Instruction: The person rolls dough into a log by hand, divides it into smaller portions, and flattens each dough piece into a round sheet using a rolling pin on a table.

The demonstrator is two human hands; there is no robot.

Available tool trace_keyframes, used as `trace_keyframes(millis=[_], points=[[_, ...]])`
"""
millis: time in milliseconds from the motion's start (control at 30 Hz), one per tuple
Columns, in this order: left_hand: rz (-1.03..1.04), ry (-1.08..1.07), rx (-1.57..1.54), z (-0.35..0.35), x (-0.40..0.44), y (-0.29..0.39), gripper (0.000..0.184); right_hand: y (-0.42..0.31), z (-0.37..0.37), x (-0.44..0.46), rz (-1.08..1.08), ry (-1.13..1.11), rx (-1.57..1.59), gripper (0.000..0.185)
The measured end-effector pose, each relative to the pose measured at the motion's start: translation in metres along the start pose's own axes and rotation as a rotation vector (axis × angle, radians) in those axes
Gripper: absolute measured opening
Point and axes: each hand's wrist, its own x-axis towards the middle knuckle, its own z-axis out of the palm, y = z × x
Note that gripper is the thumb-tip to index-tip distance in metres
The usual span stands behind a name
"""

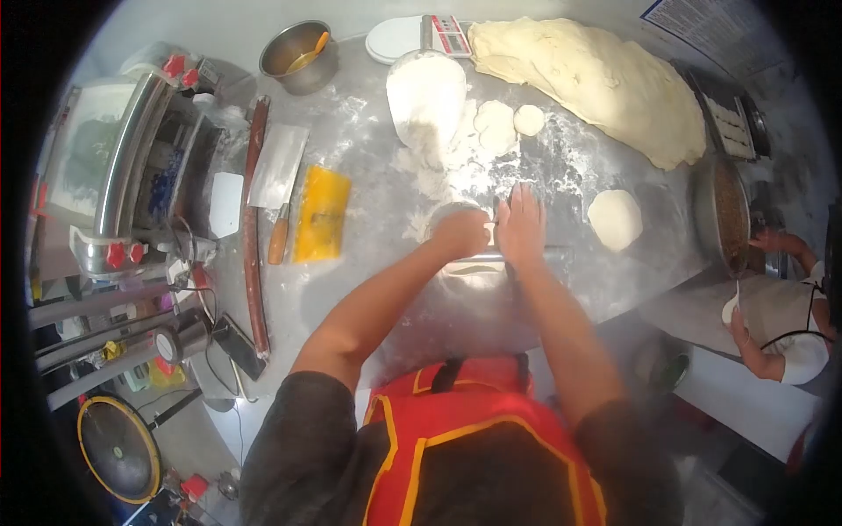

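Observation:
My left hand (460, 232) is closed at the edge of a small piece of dough (474, 268); what its fingers hold is hidden. Beside it, my right hand (523, 230) lies with fingers stretched forward, its palm over a thin rolling pin (554, 253) that crosses the dough. A flat dough round (615, 220) rests to the right. Beyond my hands are small dough pieces (495, 127) and a scoop of flour (427, 98). A large dough mass (596, 83) covers the table's back right.
To the left lie a yellow packet (322, 215), a cleaver (279, 167) and a long brown stick (253, 223). A metal pot (299, 58) and a scale (395, 39) stand at the back. A co-worker's hands (745, 337) are by a pan of filling (730, 215) at right.

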Motion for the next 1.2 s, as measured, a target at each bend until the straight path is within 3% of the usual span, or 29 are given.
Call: trace_keyframes(millis=[100,200,233,333,433,567,633,700,800,900,967,1067,1133,1200], points=[[0.034,-0.207,0.308,-0.011,0.008,0.006,0.027,-0.003,-0.010,-0.009,-0.009,-0.081,0.031,0.055],[0.016,0.029,0.200,-0.010,-0.015,-0.013,0.026,-0.001,-0.027,-0.098,0.040,-0.372,0.006,0.055],[-0.100,0.060,0.134,-0.007,-0.022,-0.017,0.028,0.002,-0.023,-0.108,0.024,-0.323,0.004,0.055],[0.076,0.218,-0.038,0.033,-0.026,-0.056,0.031,0.000,-0.021,-0.102,-0.029,-0.183,0.004,0.054],[0.026,0.124,0.026,0.010,-0.011,-0.018,0.032,-0.005,-0.007,-0.015,-0.040,-0.010,0.001,0.054],[-0.041,-0.227,0.210,-0.021,0.005,0.018,0.029,-0.005,-0.001,0.007,-0.005,0.001,0.025,0.055],[-0.030,-0.053,0.172,-0.010,-0.008,-0.001,0.029,-0.001,-0.009,-0.055,-0.069,-0.048,-0.027,0.055],[0.024,0.136,0.082,0.027,-0.002,-0.063,0.028,0.002,-0.027,-0.106,0.030,-0.448,-0.039,0.057],[0.141,0.296,-0.030,0.047,-0.026,-0.081,0.028,0.001,-0.019,-0.109,-0.054,-0.178,0.011,0.057],[0.083,0.092,0.037,0.006,-0.020,-0.029,0.030,-0.004,0.001,-0.024,-0.078,0.051,-0.040,0.056],[-0.028,0.001,0.124,0.000,-0.005,-0.006,0.032,-0.005,0.008,0.020,0.002,0.084,-0.052,0.057],[-0.056,-0.035,0.209,-0.005,-0.008,0.002,0.030,-0.007,-0.004,-0.003,-0.064,0.019,0.026,0.057],[-0.030,0.012,0.239,-0.009,-0.018,-0.015,0.031,-0.004,-0.016,-0.066,-0.055,-0.163,-0.037,0.058],[-0.120,0.156,0.148,0.005,-0.019,-0.049,0.030,-0.001,-0.038,-0.109,0.042,-0.489,-0.008,0.061]])
